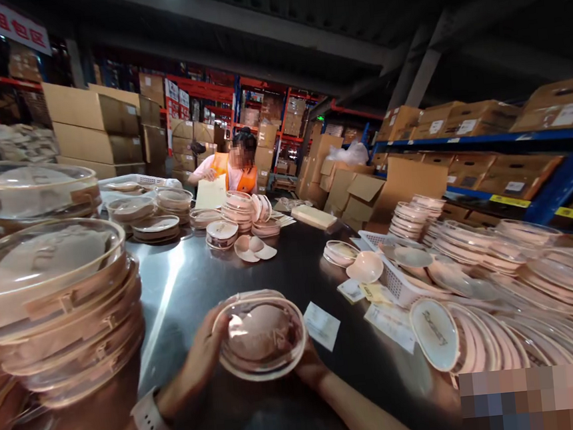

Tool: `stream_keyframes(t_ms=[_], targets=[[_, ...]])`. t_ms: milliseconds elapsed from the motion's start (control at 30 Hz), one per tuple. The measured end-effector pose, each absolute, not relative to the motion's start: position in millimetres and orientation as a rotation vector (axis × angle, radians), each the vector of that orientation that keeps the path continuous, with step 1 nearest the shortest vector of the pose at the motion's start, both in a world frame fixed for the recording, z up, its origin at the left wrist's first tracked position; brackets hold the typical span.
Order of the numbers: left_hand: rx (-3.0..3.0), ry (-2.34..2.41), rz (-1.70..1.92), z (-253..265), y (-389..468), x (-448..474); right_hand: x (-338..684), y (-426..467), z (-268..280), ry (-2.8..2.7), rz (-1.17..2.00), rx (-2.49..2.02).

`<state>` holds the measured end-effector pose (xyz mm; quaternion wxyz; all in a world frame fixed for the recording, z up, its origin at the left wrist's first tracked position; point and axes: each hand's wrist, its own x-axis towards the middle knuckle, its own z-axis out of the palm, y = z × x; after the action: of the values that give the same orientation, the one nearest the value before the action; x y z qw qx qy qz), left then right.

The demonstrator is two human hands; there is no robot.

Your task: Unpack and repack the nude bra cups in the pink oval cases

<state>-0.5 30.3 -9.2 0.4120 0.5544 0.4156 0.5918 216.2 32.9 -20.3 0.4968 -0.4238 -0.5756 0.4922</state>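
Note:
Above the dark tabletop, a round pink case (262, 336) with a clear lid is held between my two hands. Through the lid shows a pink, moulded cup-shaped piece with faint lettering. My left hand (205, 352) grips the case's left side, its thumb on the rim. On the lower right side, my right hand (310, 367) holds the case too, most of its fingers hidden behind it. A white paper slip (322, 325) lies just right of the case. Farther right, a loose pink cup (365, 267) leans by a lidded case (341, 254).
Tall stacks of cases (69, 314) stand at left. More fill the right side around a white basket (389, 269). Across the dark table (196, 276), a person in an orange vest (235, 169) holds a pale sheet (211, 193). Cartons (93, 128) and shelving stand behind.

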Motion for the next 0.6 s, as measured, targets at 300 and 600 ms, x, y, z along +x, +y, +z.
stream_keyframes(t_ms=[300,600], targets=[[1.178,1.189,1.659,1.4,37.4,-16.2,233.5,53.8,-28.0,-1.137,0.764,-1.329],[0.960,1.064,1.560,24.4,31.9,-28.4,260.1,63.4,1.8,-1.307,0.305,-1.220]])
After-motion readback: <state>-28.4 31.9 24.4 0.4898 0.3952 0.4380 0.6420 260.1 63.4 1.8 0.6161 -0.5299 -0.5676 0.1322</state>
